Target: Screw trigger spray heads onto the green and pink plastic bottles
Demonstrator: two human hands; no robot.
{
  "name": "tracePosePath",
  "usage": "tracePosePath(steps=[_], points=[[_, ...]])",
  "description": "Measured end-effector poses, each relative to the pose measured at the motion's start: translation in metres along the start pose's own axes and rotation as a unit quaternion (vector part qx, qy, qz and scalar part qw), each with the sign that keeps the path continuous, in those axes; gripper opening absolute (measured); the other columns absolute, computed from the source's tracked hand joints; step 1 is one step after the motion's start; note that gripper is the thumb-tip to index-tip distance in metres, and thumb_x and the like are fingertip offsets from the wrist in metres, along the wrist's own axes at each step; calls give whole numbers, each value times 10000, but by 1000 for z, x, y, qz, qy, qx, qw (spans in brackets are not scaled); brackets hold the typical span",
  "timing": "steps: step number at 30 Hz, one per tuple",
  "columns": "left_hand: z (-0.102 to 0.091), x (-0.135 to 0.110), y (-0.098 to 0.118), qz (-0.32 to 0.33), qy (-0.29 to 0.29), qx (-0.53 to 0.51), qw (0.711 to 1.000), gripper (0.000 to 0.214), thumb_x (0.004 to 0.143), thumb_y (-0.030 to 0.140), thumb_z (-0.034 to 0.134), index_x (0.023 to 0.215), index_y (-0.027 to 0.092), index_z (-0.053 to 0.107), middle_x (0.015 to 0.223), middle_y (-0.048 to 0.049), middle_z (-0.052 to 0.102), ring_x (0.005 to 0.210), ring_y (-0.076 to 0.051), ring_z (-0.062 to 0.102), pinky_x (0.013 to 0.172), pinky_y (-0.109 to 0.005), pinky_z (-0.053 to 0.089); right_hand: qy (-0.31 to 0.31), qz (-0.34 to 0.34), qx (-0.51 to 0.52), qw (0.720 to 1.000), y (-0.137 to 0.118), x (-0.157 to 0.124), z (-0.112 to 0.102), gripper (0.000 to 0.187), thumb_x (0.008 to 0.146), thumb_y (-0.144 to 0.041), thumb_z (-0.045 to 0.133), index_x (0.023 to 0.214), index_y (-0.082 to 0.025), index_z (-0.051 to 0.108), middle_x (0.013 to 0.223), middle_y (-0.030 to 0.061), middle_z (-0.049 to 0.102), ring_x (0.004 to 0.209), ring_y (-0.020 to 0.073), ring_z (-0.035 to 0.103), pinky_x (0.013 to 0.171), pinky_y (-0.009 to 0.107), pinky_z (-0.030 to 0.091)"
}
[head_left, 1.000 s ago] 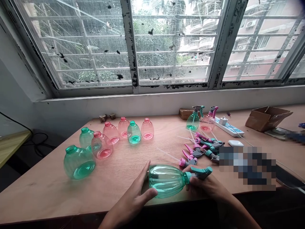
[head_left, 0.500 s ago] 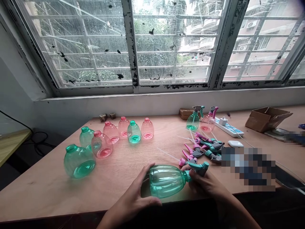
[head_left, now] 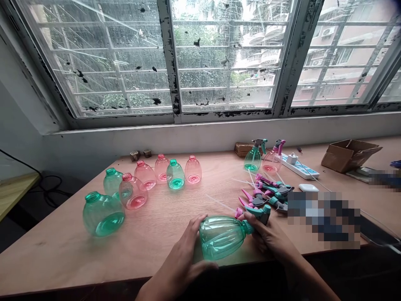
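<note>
- The left hand (head_left: 184, 251) has its grip spread wide around the base of a green bottle (head_left: 222, 238), fingers above and thumb below; I cannot tell whether the fingertips press on it.
- The right hand (head_left: 266, 232) has its grip closed around the teal spray head (head_left: 258, 212) at the bottle's neck.
- That bottle lies on its side in the air over the near edge of the wooden desk (head_left: 78, 259), base to the left, neck to the right.
- Just beyond the right hand is a jumbled pile of pink, teal and grey spray heads (head_left: 275, 192), thin clear tubes poking out leftward.
- Over on the left stand seven headless bottles (head_left: 104, 213), three green and four pink.
- Beyond the pile, two bottles with heads fitted (head_left: 252, 161), one green, one pink, stand side by side.
- Farther right are a power strip (head_left: 303, 169) and an open cardboard box (head_left: 347, 156).
</note>
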State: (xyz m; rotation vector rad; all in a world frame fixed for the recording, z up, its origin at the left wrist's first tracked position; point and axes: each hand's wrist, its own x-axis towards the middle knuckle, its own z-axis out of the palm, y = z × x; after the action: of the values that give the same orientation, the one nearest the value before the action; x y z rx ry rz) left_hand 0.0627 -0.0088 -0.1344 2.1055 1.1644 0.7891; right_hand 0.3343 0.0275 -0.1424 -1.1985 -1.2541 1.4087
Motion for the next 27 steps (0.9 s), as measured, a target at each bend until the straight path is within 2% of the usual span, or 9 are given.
tracePosePath(steps=[3,8,11,14,16,17,21,24,27], points=[[0,-1,3,-9,-3,1,1000,948,829,328,796,1559,361,191,1636,-93,277,1506,-363,255,1221,-522,289,20,-30,24,999,4,-1,0,511,801,-681,675,853,-174,644,420,-94,380,361,87,337,389,225,241],[-4,-5,12,-23,-15,35,999,1002,849,332,773,1581,356,89,1671,-88,208,1523,-350,215,1242,-537,218,78,-166,29,983,5,-11,-11,378,806,-563,741,869,-196,677,590,-21,523,498,147,458,485,291,387],[-6,-7,14,-22,-27,29,999,1004,843,409,773,1584,358,97,1672,-89,216,1509,-359,259,1232,-532,253,112,-223,-40,967,-15,-16,-26,317,818,-538,741,805,-233,656,578,1,545,516,192,503,488,331,427],[-7,-8,14,-30,-32,27,999,927,888,406,721,1582,363,108,1667,-87,236,1489,-343,318,1223,-530,274,183,-303,-172,919,-56,-6,-42,295,824,-535,740,875,-253,667,640,30,627,578,229,580,547,359,474],[-7,-9,13,-32,-35,26,999,867,910,387,693,1578,360,140,1664,-86,249,1476,-327,353,1220,-522,286,205,-364,-249,874,-90,15,-50,329,845,-562,703,936,-248,663,676,30,644,571,221,590,541,344,471],[-7,-9,13,-32,-36,24,999,852,914,383,687,1576,358,153,1660,-87,261,1466,-323,373,1216,-517,296,198,-378,-265,865,-107,30,-53,347,881,-574,649,974,-240,654,708,33,658,564,214,602,541,336,483],[-8,-8,13,-27,-35,19,999,840,911,369,686,1577,353,174,1645,-85,303,1440,-315,418,1207,-507,319,203,-349,-396,825,-155,104,-55,459,960,-622,475,1007,-191,625,696,42,685,569,209,656,557,297,493],[-9,-8,13,-32,-41,27,998,839,907,368,687,1578,343,183,1644,-85,309,1448,-310,406,1210,-502,317,209,-328,-445,806,-166,154,-48,415,956,-575,528,944,-180,657,828,87,735,736,245,690,631,297,473],[-11,-9,16,-38,-50,40,997,781,911,388,679,1562,332,252,1623,-74,358,1449,-308,405,1206,-483,332,215,-295,-490,792,-163,188,-39,352,934,-521,605,892,-179,678,973,126,736,903,286,672,702,320,464]])
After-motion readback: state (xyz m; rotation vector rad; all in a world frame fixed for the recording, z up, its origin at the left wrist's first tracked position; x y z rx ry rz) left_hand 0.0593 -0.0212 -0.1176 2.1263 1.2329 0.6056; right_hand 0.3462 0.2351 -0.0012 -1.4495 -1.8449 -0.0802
